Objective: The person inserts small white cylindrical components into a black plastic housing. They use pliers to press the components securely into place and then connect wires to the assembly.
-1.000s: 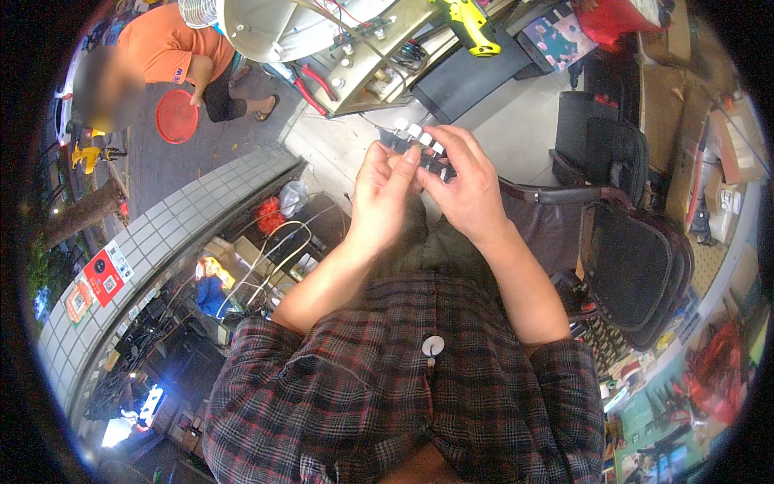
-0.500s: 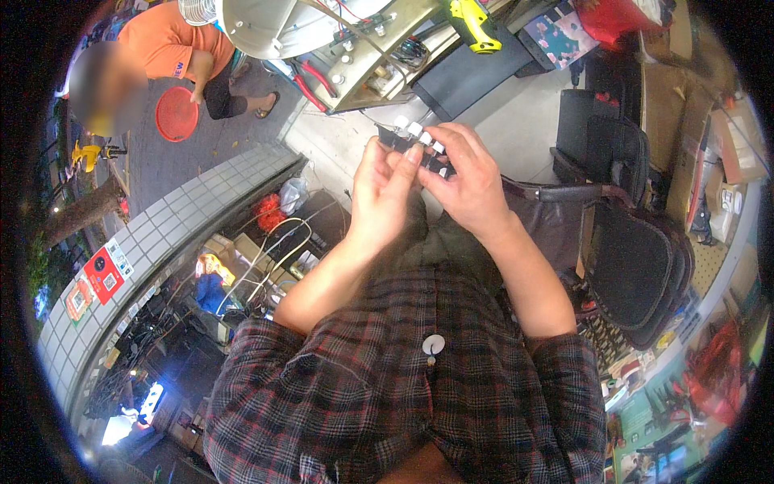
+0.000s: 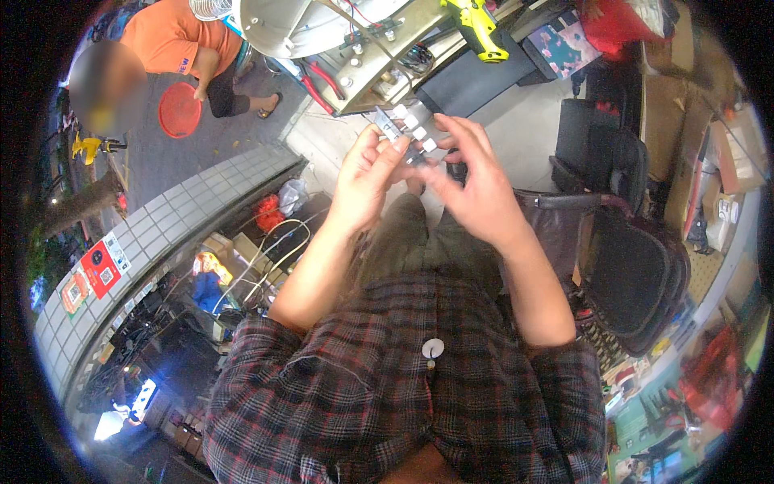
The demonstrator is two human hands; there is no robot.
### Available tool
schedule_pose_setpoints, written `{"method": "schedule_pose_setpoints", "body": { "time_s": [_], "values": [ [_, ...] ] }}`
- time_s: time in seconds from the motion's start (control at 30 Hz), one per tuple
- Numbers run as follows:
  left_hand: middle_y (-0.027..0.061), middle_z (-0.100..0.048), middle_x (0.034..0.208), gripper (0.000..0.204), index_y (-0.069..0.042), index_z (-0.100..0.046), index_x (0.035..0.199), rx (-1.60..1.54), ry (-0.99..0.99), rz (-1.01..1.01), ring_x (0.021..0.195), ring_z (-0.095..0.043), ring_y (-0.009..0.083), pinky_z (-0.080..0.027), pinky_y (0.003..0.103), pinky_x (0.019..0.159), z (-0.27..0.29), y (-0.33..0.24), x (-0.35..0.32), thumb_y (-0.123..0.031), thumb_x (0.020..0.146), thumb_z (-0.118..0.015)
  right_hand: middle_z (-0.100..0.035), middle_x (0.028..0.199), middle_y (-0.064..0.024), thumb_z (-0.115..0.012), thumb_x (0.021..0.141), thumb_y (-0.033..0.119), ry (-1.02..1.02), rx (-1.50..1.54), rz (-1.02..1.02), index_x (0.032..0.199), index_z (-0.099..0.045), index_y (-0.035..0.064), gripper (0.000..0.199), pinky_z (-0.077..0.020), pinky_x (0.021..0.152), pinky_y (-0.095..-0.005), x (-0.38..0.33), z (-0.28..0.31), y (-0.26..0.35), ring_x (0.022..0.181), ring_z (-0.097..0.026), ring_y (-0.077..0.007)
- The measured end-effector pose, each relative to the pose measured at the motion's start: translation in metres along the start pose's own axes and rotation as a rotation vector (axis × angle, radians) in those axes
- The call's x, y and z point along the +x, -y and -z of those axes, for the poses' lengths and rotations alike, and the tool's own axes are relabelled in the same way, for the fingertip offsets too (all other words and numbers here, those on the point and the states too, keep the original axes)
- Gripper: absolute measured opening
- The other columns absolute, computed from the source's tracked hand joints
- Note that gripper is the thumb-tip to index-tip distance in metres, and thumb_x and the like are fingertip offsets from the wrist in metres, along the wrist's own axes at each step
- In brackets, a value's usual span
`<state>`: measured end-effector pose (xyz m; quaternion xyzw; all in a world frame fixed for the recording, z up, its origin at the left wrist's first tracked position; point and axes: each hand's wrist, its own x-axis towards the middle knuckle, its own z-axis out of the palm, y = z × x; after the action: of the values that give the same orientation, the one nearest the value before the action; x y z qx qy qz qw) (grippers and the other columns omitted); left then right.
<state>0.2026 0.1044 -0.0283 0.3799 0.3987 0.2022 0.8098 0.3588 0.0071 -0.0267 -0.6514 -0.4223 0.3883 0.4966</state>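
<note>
Held up in front of me is a small strip-like part with a row of white square buttons (image 3: 419,132); its exact kind does not show. My left hand (image 3: 359,184) pinches one end of it between thumb and fingers, and a pale flat face of the part is turned upward. Beside the buttons is my right hand (image 3: 482,187), its thumb and curved fingers spread apart around the other end. Some motion blur there hides whether the right thumb tip touches the part.
Ahead stands a workbench (image 3: 387,77) with a large white round housing (image 3: 286,28), red-handled pliers (image 3: 316,87) and a yellow-green tool (image 3: 482,32). A dark chair (image 3: 637,262) is at right, a tiled ledge (image 3: 173,206) at left. Beyond it another person holds a red basin (image 3: 179,111).
The part has been tilted, so a pale face shows instead of its dark side. My right fingers have loosened and drawn slightly away. My left hand has shifted a little left.
</note>
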Motion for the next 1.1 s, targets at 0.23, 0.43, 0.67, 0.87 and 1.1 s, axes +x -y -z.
{"method": "schedule_pose_setpoints", "body": {
  "time_s": [0.23,0.43,0.67,0.87,1.1],
  "values": [
    [0.0053,-0.067,0.106,0.031,-0.003,-0.054,0.132,0.257,0.068,0.020,0.083,-0.068,0.0147,-0.051,0.027,0.070,0.009,-0.010,-0.011,-0.020,0.106,-0.056,-0.065,0.099,-0.0003,-0.057,0.106,0.033,0.254,0.556,-0.406,0.129,-0.061,0.0019,0.039,-0.0499,0.067,-0.0252,0.012,-0.002,-0.034,0.079,-0.058,-0.0083],
    [0.0036,-0.065,0.097,0.031,-0.002,-0.047,0.134,0.466,-0.007,-0.040,0.081,-0.063,0.0085,-0.050,0.025,0.072,0.011,-0.008,-0.022,-0.013,0.106,-0.056,-0.066,0.094,0.0011,-0.064,0.103,0.029,0.230,0.642,-0.504,0.119,-0.065,0.0022,0.031,-0.0460,0.061,-0.0219,0.014,-0.021,-0.023,0.072,-0.056,-0.0054],
    [0.0050,-0.069,0.093,0.027,0.000,-0.050,0.127,0.393,-0.151,-0.082,0.073,-0.060,0.0077,-0.050,0.025,0.066,0.028,0.002,-0.032,-0.019,0.108,-0.053,-0.067,0.091,0.0021,-0.066,0.101,0.026,0.349,0.523,-0.537,0.112,-0.065,0.0029,0.026,-0.0443,0.062,-0.0221,0.022,-0.040,-0.007,0.072,-0.056,-0.0046],
    [0.0081,-0.071,0.099,0.023,-0.005,-0.052,0.119,0.058,-0.282,-0.121,0.079,-0.066,0.0110,-0.052,0.025,0.068,0.059,-0.011,-0.044,-0.026,0.109,-0.052,-0.068,0.091,-0.0044,-0.066,0.101,0.032,0.325,0.159,-0.345,0.117,-0.066,0.0003,0.035,-0.0501,0.074,-0.0272,0.051,-0.065,-0.011,0.081,-0.061,-0.0116],
    [0.0164,-0.070,0.110,0.025,-0.005,-0.054,0.120,-0.381,-0.309,-0.141,0.098,-0.070,0.0258,-0.055,0.038,0.086,0.098,-0.032,-0.067,-0.027,0.109,-0.050,-0.061,0.116,-0.0178,-0.071,0.089,0.027,0.165,-0.863,0.375,0.115,-0.063,0.0036,0.036,-0.0496,0.088,-0.0415,0.104,-0.142,0.013,0.107,-0.060,-0.0313]
  ]
}}
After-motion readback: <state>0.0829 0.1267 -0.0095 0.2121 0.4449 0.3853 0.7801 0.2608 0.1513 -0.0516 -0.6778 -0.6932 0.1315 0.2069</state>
